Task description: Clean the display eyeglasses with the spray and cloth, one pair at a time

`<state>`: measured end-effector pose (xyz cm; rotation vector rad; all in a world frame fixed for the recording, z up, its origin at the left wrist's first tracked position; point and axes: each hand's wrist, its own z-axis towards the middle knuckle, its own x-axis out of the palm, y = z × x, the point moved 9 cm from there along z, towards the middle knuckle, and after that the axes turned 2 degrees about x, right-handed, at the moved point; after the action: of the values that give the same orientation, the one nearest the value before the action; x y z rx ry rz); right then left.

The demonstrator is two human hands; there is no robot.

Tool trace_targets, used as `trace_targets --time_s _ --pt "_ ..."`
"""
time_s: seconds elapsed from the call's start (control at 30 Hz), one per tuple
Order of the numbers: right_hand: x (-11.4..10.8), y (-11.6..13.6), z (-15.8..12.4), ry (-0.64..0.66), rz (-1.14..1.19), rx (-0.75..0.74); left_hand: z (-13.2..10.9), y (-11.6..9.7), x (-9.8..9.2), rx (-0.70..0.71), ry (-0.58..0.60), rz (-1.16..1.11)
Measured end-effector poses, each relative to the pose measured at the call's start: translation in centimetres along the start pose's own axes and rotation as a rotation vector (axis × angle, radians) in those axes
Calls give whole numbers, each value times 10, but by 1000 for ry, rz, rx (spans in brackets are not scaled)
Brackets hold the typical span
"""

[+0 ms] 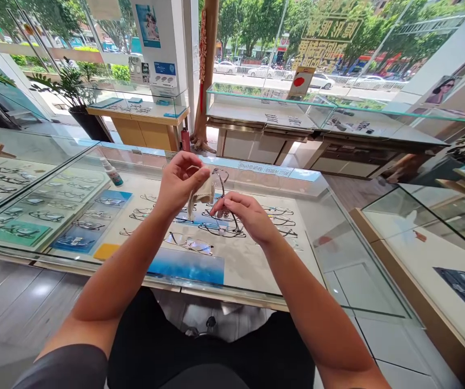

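Note:
Over the glass display counter, my left hand (180,181) pinches a beige cloth (204,193) between thumb and fingers. The cloth hangs down beside a pair of thin dark-framed eyeglasses (221,182). My right hand (251,215) is closed on these eyeglasses, its thumb and forefinger on the frame. Whether the cloth touches a lens, I cannot tell. Beneath my hands, several eyeglasses (192,244) are laid out in rows, some on blue cards. To the left, a white spray bottle (113,174) stands upright on the counter.
The glass counter (252,294) runs across in front of me, its edge close to my lap. A yellow piece (106,252) lies near its front left. Another display case (427,243) stands at the right. More glass cases (265,108) line the window.

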<state>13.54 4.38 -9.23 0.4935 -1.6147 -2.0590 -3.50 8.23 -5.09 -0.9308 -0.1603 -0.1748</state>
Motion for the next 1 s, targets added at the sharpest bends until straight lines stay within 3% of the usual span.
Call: trace_targets --time_s 0.13,0.33,0.4,0.5,0.57,0.73,0.9,1.0 --pt "2 -2 1 -26 -19 22 -3 -2 5 45 21 12" --pt "-2 -5 3 -75 52 4 -6 -4 19 141 151 135" --pt "-3 -4 3 -81 51 -5 -9 -8 18 206 106 300" --pt "-5 1 2 -106 8 -26 -17 -20 6 285 -90 567" --pt "-5 5 1 -119 -27 -46 -19 -17 2 197 -117 658" --pt "-6 8 1 -122 -85 -82 -21 17 16 -192 152 553" --pt "-7 4 3 -128 -101 -74 -22 32 29 -314 236 285" --pt "-6 1 5 -116 -74 -66 -26 39 42 -394 284 11"
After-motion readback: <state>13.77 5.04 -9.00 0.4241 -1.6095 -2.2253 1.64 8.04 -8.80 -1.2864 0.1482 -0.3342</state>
